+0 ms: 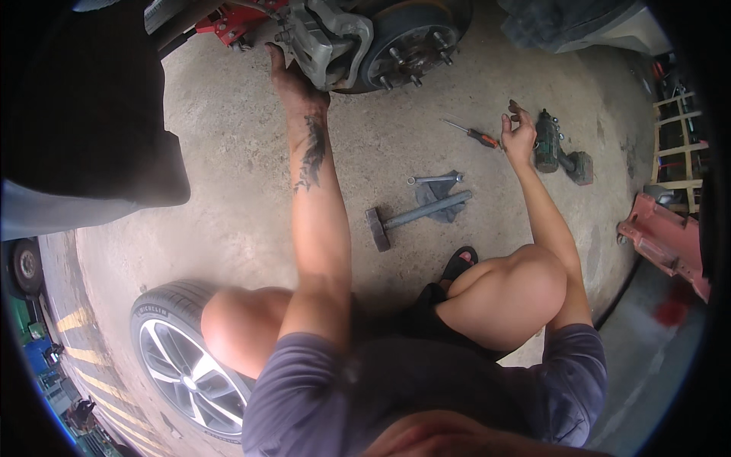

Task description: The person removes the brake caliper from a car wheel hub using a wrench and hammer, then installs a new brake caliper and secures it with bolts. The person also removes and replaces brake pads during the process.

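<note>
A stained, cracked concrete floor [228, 175] carries a hammer [415, 217], a wrench [435, 179], a screwdriver [476, 135] and a green power tool [550, 145], with a removed wheel [186, 365] lying near its lower-left edge. The left hand [293, 80] grips the brake caliper [327, 42] beside the wheel hub [411, 46]. The right hand [519, 129] pinches a small part too tiny to identify. The jack [228, 23] is cut off at top.
</note>
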The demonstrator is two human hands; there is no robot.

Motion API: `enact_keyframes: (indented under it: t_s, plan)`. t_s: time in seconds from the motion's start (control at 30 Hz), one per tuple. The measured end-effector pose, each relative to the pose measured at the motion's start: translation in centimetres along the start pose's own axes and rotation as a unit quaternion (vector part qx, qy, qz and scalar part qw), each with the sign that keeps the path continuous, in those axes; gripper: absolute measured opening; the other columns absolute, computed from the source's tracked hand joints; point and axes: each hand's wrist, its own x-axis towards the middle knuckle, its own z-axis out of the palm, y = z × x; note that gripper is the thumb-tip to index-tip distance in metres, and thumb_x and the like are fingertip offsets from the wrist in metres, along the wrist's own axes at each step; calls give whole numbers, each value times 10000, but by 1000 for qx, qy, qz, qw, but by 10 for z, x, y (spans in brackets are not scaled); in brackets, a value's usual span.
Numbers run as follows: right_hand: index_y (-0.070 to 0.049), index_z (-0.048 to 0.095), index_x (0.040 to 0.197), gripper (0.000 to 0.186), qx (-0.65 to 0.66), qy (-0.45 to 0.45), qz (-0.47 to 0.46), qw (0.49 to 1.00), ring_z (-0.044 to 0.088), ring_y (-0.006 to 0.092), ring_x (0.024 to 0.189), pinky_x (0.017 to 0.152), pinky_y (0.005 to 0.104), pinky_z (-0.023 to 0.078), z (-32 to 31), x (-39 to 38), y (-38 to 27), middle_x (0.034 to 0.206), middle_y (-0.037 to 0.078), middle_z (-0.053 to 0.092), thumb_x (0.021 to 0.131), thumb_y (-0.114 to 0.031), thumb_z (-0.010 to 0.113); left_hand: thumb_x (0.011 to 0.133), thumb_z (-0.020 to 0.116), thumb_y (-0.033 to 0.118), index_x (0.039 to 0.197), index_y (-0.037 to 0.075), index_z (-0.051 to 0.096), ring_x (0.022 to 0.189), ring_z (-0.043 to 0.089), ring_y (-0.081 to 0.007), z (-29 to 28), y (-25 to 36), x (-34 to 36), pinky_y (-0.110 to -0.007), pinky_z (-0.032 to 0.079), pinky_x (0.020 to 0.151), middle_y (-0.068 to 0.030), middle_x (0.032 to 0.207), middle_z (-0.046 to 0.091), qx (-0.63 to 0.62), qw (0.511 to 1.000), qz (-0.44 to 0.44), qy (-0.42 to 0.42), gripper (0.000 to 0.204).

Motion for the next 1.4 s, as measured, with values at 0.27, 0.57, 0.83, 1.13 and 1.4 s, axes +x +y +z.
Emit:
enact_keyframes:
  t_s: [0.27, 0.57, 0.83, 1.13, 1.4]
  plan:
    - [-27, 676, 997, 301, -30, 2, -441, 897, 635, 309, 895, 853, 404, 453, -50, 90, -367, 958, 145, 673, 856, -289, 632, 986, 363, 513, 1347, -18, 417, 1216, 511, -307, -3, 7, 0, -417, 401, 1025, -170, 1332, 513, -35, 999, 36, -17, 644]
    - [-18, 708, 938, 527, -152, -281, -169, 932, 635, 359, 1014, 863, 460, 478, 28, 159, -424, 973, 222, 674, 834, -518, 579, 956, 493, 488, 1352, -54, 412, 1190, 532, -293, 0, 5, 2, -377, 426, 1000, -197, 1339, 499, -70, 997, 24, 17, 676]
    - [1, 707, 901, 572, -139, -240, -183, 943, 633, 398, 936, 826, 437, 495, 36, 156, -416, 933, 244, 666, 832, -552, 579, 884, 598, 538, 1234, -206, 440, 1109, 584, -307, -13, 2, 7, -374, 473, 930, -284, 1249, 535, -16, 997, 34, 70, 838]
    - [5, 703, 870, 589, -177, -190, -266, 928, 630, 404, 942, 830, 460, 498, 32, 154, -416, 929, 235, 666, 841, -563, 549, 837, 689, 485, 1228, -213, 407, 1084, 589, -317, -21, -12, 13, -354, 484, 918, -285, 1201, 553, -92, 990, 94, 48, 848]
    - [0, 711, 879, 575, -140, -118, -302, 935, 632, 399, 966, 861, 461, 495, 37, 150, -407, 943, 234, 670, 853, -548, 537, 836, 691, 485, 1232, -225, 405, 1045, 604, -316, -22, 0, 13, -357, 497, 885, -306, 1177, 552, -13, 994, 85, 64, 862]
